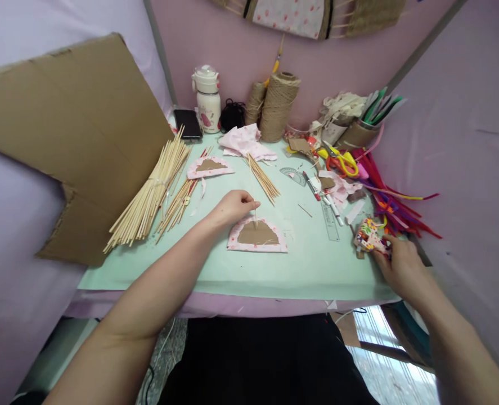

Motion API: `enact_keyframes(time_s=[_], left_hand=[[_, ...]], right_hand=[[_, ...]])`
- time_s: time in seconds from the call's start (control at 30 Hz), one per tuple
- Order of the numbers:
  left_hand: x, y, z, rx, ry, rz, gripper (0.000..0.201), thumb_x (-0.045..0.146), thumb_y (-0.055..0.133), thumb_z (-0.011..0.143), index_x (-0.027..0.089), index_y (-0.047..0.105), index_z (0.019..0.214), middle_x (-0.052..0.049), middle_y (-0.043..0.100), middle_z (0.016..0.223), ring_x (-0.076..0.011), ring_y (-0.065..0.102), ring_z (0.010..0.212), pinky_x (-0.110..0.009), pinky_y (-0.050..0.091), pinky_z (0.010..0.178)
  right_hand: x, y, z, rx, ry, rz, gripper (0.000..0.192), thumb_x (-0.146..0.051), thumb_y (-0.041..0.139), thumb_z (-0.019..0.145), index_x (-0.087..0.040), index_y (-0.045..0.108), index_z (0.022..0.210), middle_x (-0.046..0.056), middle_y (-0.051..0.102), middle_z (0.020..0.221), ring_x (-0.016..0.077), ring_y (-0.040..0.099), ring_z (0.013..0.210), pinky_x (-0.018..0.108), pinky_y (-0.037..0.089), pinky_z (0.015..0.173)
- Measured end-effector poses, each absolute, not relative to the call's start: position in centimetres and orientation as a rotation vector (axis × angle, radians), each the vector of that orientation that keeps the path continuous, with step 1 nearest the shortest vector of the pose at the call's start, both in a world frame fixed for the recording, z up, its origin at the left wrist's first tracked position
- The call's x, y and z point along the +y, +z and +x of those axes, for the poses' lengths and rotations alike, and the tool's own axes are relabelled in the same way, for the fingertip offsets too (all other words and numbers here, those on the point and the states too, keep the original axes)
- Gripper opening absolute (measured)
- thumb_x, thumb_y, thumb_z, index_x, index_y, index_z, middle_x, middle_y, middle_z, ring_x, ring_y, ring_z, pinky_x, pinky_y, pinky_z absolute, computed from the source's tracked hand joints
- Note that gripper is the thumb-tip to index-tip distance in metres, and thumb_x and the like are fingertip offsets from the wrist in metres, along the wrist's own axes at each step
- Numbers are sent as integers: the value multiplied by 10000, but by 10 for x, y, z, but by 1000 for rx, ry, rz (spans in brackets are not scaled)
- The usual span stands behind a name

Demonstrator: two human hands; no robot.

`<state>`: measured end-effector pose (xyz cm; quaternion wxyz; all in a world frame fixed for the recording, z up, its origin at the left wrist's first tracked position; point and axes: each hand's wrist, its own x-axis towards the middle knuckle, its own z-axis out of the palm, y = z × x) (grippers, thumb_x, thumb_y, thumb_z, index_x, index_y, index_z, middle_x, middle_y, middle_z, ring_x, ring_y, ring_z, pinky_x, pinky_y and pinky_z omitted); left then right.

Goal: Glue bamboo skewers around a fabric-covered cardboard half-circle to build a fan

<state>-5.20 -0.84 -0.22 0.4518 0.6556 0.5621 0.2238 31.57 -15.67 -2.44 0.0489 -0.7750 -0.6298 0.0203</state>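
My left hand (237,206) pinches a thin wooden stick (256,216) upright. The stick's lower end meets the bare cardboard middle of a half-round piece (257,234) edged in pink-dotted fabric. My right hand (401,264) is closed on a small object with a multicoloured pattern (371,235) at the table's right edge; its kind is not clear, and my fingers hide part of it. A second fabric-edged half-round piece (210,164) lies farther back. Several loose sticks (264,179) are behind my left hand.
A big bundle of sticks (152,191) and a cardboard sheet (80,124) stand left. Twine spools (279,107), a bottle (208,101) and a phone (188,125) line the back. Scissors (342,160), a protractor (293,175), a ruler (329,219) and pipe cleaners (395,205) lie right.
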Motion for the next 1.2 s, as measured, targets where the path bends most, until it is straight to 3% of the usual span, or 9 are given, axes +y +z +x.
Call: enact_keyframes(time_s=[0.13, 0.23, 0.37, 0.5, 0.63, 0.87, 1.2], left_hand=[[-8, -6, -44, 1424, 500, 1646, 230, 295, 673, 790, 170, 576, 623, 38, 509, 506, -97, 450, 473, -234, 312, 502], [-8, -5, -41, 1412, 468, 1637, 241, 304, 659, 805, 177, 560, 625, 39, 512, 498, -94, 455, 448, -237, 309, 485], [-9, -4, -40, 1424, 445, 1621, 250, 303, 639, 817, 183, 531, 627, 48, 500, 497, -93, 448, 441, -235, 308, 474], [-7, -7, -41, 1405, 468, 1689, 238, 299, 633, 809, 175, 541, 628, 38, 529, 530, -99, 479, 496, -226, 324, 503], [-5, -13, -42, 1380, 455, 1735, 251, 329, 612, 807, 179, 534, 621, 35, 524, 510, -107, 465, 492, -232, 305, 504], [-4, -16, -41, 1368, 480, 1721, 278, 329, 588, 801, 192, 483, 583, 38, 485, 487, -110, 436, 489, -250, 274, 508], [0, -25, -44, 1441, 543, 1882, 291, 374, 587, 819, 196, 535, 595, 10, 536, 555, -151, 470, 587, -276, 306, 581]], right_hand=[[-159, -15, 307, -1848, -82, -2562, 604, -484, 357, 895, -41, 515, 1273, 329, 575, 1158, 496, 549, 1090, 616, 450, 866], [-156, 13, 278, -1809, -224, -2359, 570, -521, 401, 878, -94, 587, 1205, 290, 570, 1216, 467, 508, 1174, 586, 438, 913], [-112, 44, 210, -1721, 436, -1892, 351, -446, 491, 897, -203, 614, 1118, 123, 668, 1037, 252, 643, 878, 370, 512, 762], [-36, 37, 144, -1725, 933, -1662, 252, -409, 558, 886, -173, 621, 945, 58, 663, 819, 145, 586, 635, 260, 462, 583], [9, 15, 112, -1606, 1237, -1590, 216, -368, 667, 837, -166, 607, 789, 6, 608, 648, 79, 464, 496, 218, 385, 485], [19, -6, 103, -1466, 1339, -1558, 140, -137, 629, 783, -163, 582, 654, -46, 533, 486, 52, 436, 406, 184, 357, 419], [29, -24, 100, -1401, 1273, -1539, 205, -77, 581, 764, -170, 577, 582, -46, 570, 440, 75, 521, 407, 176, 438, 453]])
